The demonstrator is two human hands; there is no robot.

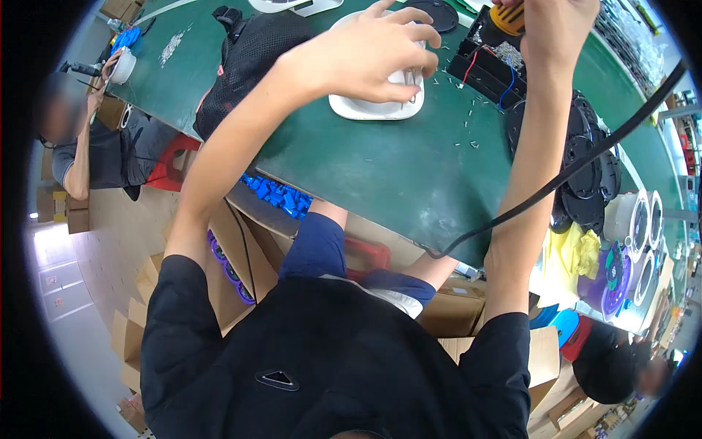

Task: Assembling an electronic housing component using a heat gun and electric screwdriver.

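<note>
My left hand [369, 58] reaches over a white plastic housing [365, 108] on the green table, fingers spread and slightly bent, covering much of it. Small shiny bits show near the thumb, too small to make out. My right hand [552, 33] is closed around a yellow-orange screwdriver [507, 17] with a black collar. Its lower end points at a black box [479, 72] that holds many small screws. Red and blue wires show at this box. Loose screws [472, 143] lie scattered on the table between the housing and my right forearm.
A black cable [563, 175] crosses my right forearm. A black mesh bag [256, 66] lies left of the housing; black plastic parts [581, 172] lie to the right. White round parts [627, 219] stand farther right. Blue pieces [276, 196] fill a box below the table edge. Other people sit nearby.
</note>
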